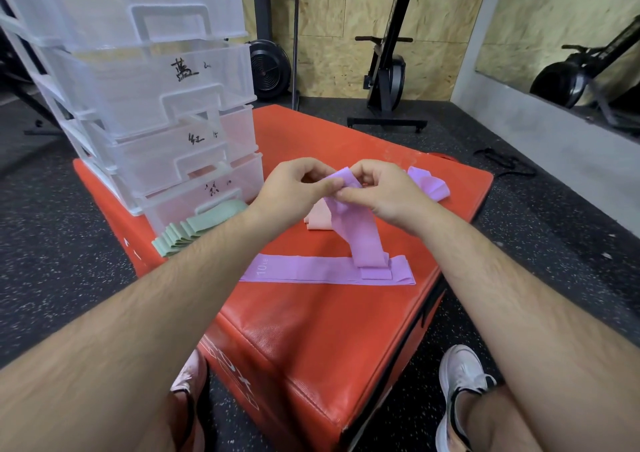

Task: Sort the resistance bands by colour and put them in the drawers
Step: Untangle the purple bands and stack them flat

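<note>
My left hand point(294, 188) and my right hand point(377, 191) both pinch the top of a purple resistance band point(360, 233), which hangs down to the red box point(311, 330). Its lower end touches a flat purple band point(311, 270) marked 10 LB. More purple bands point(429, 183) lie bunched behind my right hand. A pink band point(318, 219) lies partly hidden under my hands. A stack of green bands point(194, 229) sits in front of the lowest drawer. The clear drawer unit point(149, 105) stands at the left with its drawers pulled out.
The red box stands on a black speckled floor. A black exercise machine point(388, 70) stands behind it by a plywood wall. A black strap point(502, 164) lies on the floor at the right. My shoes point(460, 379) flank the box's near corner.
</note>
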`<move>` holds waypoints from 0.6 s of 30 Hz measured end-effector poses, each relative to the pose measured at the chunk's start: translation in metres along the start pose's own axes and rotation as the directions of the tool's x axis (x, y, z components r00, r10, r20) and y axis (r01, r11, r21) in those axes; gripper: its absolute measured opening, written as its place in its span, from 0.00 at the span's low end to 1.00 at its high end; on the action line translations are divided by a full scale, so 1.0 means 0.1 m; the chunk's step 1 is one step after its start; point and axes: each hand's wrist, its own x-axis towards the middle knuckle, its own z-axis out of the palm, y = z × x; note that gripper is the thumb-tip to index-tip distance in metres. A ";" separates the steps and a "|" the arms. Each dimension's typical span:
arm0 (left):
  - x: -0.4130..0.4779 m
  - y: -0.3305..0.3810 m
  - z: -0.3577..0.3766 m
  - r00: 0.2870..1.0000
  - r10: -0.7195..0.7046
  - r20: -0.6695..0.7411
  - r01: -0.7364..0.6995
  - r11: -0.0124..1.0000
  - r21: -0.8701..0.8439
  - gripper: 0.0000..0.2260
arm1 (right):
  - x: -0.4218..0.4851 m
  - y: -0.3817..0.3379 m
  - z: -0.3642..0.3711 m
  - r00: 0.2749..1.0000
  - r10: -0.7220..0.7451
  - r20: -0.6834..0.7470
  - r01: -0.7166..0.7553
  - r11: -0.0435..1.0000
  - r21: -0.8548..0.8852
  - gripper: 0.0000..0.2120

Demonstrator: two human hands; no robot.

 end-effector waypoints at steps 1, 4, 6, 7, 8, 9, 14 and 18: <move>0.00 0.00 -0.01 1.000 0.001 -0.009 -0.001 1.000 -0.001 0.03 | 0.01 0.02 -0.01 1.000 0.001 0.011 -0.001 1.000 -0.010 0.07; -0.01 0.01 -0.04 0.999 0.006 -0.050 -0.008 0.999 -0.045 0.04 | 0.02 0.05 -0.01 0.996 0.041 0.076 -0.040 0.999 -0.015 0.10; -0.01 0.02 -0.08 0.995 -0.022 -0.097 0.014 0.996 -0.084 0.04 | 0.00 0.06 -0.03 0.991 0.070 0.116 -0.066 0.997 -0.039 0.13; -0.02 0.01 -0.11 0.992 -0.048 -0.115 0.035 0.993 -0.109 0.04 | -0.01 0.06 -0.04 0.988 0.085 0.132 -0.079 0.995 -0.053 0.14; -0.02 -0.03 -0.15 0.989 -0.077 -0.127 0.059 0.989 -0.138 0.04 | -0.01 0.07 -0.06 0.984 0.098 0.149 -0.088 0.994 -0.068 0.15; -0.02 -0.06 -0.20 0.985 -0.105 -0.134 0.081 0.982 -0.169 0.04 | -0.01 0.08 -0.09 0.981 0.107 0.163 -0.093 0.992 -0.089 0.16; -0.04 -0.27 -0.47 0.950 -0.248 -0.192 0.186 0.938 -0.292 0.05 | -0.09 0.13 -0.27 0.955 0.193 0.226 -0.125 0.951 -0.284 0.16; -0.15 -0.41 -0.66 0.908 -0.353 -0.226 0.261 0.898 -0.355 0.05 | -0.17 0.16 -0.42 0.918 0.284 0.276 -0.190 0.927 -0.323 0.18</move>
